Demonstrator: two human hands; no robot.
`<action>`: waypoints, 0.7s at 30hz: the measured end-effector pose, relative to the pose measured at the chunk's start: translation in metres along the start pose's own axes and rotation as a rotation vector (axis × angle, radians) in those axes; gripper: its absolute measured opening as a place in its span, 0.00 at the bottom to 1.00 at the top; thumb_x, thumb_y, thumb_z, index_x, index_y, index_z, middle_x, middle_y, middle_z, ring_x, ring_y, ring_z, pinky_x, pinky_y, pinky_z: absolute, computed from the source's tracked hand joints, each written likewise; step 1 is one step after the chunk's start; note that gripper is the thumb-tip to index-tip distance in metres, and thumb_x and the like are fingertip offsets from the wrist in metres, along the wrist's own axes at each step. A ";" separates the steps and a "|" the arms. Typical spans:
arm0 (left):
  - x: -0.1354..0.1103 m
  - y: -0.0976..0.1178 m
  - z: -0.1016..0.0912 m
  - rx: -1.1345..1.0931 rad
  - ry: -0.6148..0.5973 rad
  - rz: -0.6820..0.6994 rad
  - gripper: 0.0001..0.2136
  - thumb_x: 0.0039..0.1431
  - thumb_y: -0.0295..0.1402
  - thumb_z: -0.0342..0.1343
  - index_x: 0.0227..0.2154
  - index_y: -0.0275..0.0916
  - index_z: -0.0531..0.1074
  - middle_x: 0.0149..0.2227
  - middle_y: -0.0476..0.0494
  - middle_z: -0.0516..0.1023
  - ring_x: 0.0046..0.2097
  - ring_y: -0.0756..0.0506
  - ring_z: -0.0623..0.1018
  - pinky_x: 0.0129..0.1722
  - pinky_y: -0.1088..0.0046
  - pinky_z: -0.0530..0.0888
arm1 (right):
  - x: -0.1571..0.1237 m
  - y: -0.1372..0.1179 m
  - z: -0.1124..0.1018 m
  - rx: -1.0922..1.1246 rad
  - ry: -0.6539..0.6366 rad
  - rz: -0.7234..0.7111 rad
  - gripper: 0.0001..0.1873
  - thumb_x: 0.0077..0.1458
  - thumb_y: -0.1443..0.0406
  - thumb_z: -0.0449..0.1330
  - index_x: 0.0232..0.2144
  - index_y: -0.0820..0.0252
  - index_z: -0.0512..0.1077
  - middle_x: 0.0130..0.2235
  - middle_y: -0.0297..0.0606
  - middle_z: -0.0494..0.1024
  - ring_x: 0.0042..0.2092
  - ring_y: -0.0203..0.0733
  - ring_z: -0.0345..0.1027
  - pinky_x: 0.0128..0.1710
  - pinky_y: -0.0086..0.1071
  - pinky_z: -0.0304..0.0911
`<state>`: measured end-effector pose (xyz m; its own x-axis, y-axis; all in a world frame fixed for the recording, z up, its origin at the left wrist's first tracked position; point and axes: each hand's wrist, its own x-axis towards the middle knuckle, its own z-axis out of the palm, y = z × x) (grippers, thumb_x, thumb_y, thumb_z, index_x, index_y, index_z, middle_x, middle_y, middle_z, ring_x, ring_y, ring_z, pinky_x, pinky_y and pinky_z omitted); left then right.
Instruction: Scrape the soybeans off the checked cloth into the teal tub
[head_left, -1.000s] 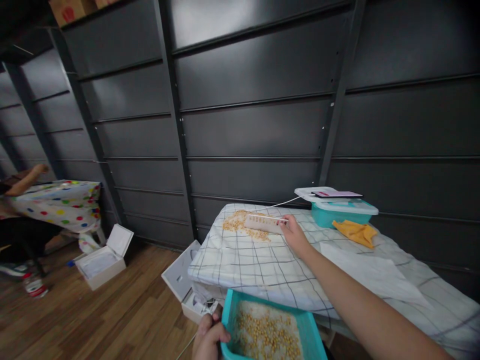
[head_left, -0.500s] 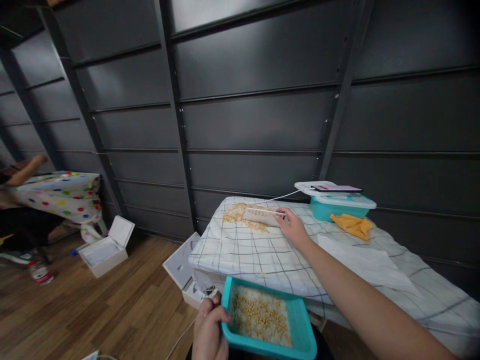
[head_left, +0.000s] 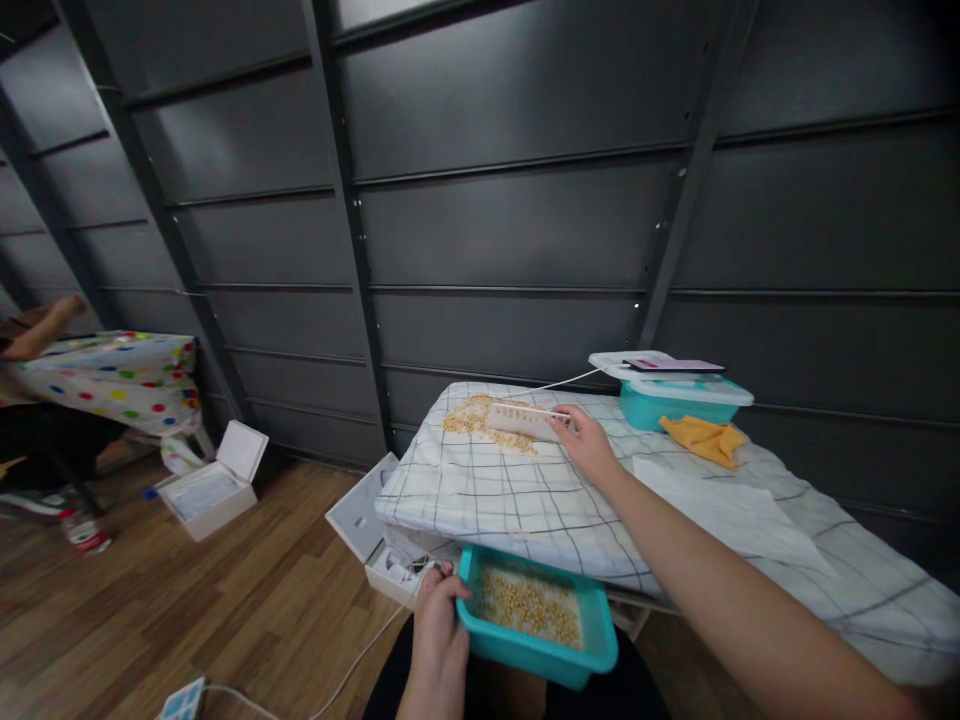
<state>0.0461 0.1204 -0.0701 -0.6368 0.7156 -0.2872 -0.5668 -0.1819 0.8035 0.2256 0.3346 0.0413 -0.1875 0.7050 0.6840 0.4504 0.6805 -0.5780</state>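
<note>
My left hand grips the left rim of a teal plastic bin, held below the table's front edge. Inside it lie yellow beans mixed with white grains. Over the table, my right hand is closed on the right end of a long white plastic piece with a row of holes. That piece stands on its long side against a spread of beans and white grains on the checked tablecloth. My right fingertips are partly hidden behind it.
At the right sit a lidded teal box with a phone-like tablet on top, an orange cloth and a white sheet. Open white boxes and a cable lie on the floor. Another person's arm shows far left.
The teal bin and my left hand have shifted slightly upward, closer to the table edge. My right hand keeps hold of the white piece in about the same place.
</note>
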 end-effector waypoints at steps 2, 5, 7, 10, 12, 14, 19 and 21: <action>0.002 -0.005 0.002 0.001 0.017 0.029 0.13 0.25 0.22 0.50 0.16 0.40 0.52 0.24 0.54 0.63 0.26 0.52 0.66 0.25 0.76 0.62 | 0.000 0.000 0.000 -0.005 -0.005 0.000 0.18 0.55 0.54 0.53 0.40 0.59 0.72 0.39 0.42 0.77 0.38 0.47 0.69 0.40 0.40 0.63; 0.003 -0.011 0.006 0.021 0.074 0.109 0.15 0.27 0.22 0.51 0.17 0.40 0.48 0.29 0.53 0.66 0.32 0.52 0.68 0.31 0.76 0.63 | 0.000 -0.001 -0.001 -0.009 -0.009 0.001 0.17 0.55 0.55 0.53 0.40 0.59 0.72 0.39 0.42 0.77 0.38 0.47 0.69 0.40 0.40 0.63; 0.001 -0.013 0.009 0.066 0.101 0.163 0.16 0.30 0.23 0.51 0.17 0.41 0.47 0.32 0.51 0.69 0.36 0.50 0.69 0.35 0.76 0.63 | 0.000 -0.001 -0.001 -0.010 -0.010 0.001 0.18 0.55 0.54 0.53 0.40 0.59 0.72 0.39 0.42 0.77 0.38 0.47 0.69 0.40 0.40 0.63; -0.002 -0.014 0.013 0.164 0.095 0.226 0.13 0.35 0.23 0.52 0.18 0.41 0.50 0.34 0.50 0.71 0.40 0.49 0.70 0.39 0.75 0.63 | 0.000 -0.001 -0.001 -0.017 -0.013 0.003 0.19 0.55 0.54 0.53 0.40 0.59 0.72 0.38 0.42 0.78 0.37 0.47 0.69 0.40 0.40 0.63; -0.004 -0.014 0.015 0.239 0.064 0.253 0.10 0.37 0.24 0.52 0.20 0.42 0.55 0.33 0.51 0.71 0.38 0.48 0.71 0.40 0.73 0.64 | 0.000 0.000 -0.001 -0.021 -0.018 0.007 0.18 0.55 0.54 0.53 0.40 0.59 0.72 0.38 0.42 0.78 0.37 0.47 0.69 0.39 0.40 0.63; -0.004 -0.015 0.014 0.315 0.037 0.269 0.09 0.39 0.25 0.52 0.26 0.42 0.61 0.33 0.51 0.71 0.37 0.47 0.71 0.40 0.72 0.65 | 0.001 0.000 -0.001 -0.020 -0.024 0.013 0.18 0.55 0.54 0.53 0.40 0.60 0.72 0.38 0.42 0.77 0.37 0.46 0.69 0.39 0.40 0.64; 0.000 -0.021 0.007 0.490 0.039 0.252 0.16 0.42 0.27 0.55 0.39 0.39 0.65 0.38 0.43 0.72 0.45 0.40 0.72 0.48 0.65 0.64 | 0.001 0.001 -0.002 0.006 -0.055 0.015 0.18 0.55 0.54 0.54 0.39 0.60 0.72 0.37 0.41 0.77 0.38 0.47 0.69 0.41 0.40 0.63; 0.002 -0.021 0.004 0.545 0.006 0.211 0.16 0.44 0.31 0.57 0.39 0.36 0.67 0.38 0.38 0.74 0.46 0.37 0.72 0.49 0.61 0.64 | 0.000 0.001 -0.003 0.015 -0.066 0.014 0.18 0.54 0.54 0.54 0.39 0.60 0.73 0.38 0.42 0.78 0.39 0.48 0.69 0.41 0.41 0.63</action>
<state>0.0589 0.1286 -0.0851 -0.7103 0.6976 -0.0939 -0.0782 0.0544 0.9955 0.2284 0.3349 0.0421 -0.2391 0.7256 0.6453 0.4406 0.6733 -0.5938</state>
